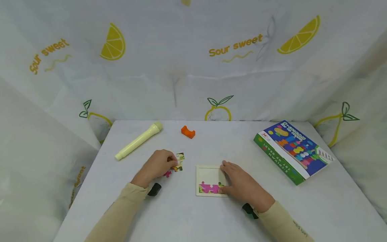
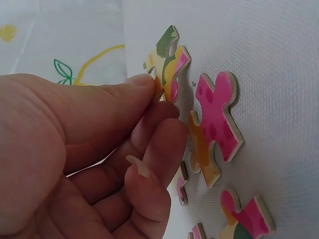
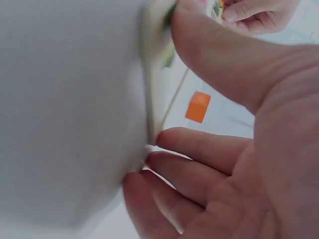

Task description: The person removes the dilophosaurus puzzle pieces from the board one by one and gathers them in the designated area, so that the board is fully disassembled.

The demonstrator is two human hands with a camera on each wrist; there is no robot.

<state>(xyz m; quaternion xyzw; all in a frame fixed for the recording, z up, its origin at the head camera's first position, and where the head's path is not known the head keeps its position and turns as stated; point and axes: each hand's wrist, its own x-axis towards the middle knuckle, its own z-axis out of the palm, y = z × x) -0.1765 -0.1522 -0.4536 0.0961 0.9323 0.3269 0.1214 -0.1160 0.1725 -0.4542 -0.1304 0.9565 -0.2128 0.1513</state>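
Observation:
My left hand [image 1: 158, 164] pinches a jigsaw piece [image 2: 167, 64] between thumb and forefinger, coloured green, cream, yellow and pink. Beside those fingers a pink and orange piece [image 2: 217, 112] lies flat on the table, with another pink piece [image 2: 249, 216] nearer the camera. Right of them is a square, pale puzzle tray [image 1: 208, 174]. Pink and green pieces [image 1: 208, 189] fill its near side; the far part shows bare white. My right hand [image 1: 243, 185] holds the tray's right side, thumb over the near-right pieces and fingers along the outer edge.
A cream baton-like stick [image 1: 139, 141] lies at the back left. An orange notched block [image 1: 188, 132] sits at the back middle. On the right is a blue and green toy box [image 1: 293, 148]. A white printed curtain [image 1: 169, 90] hangs behind the table.

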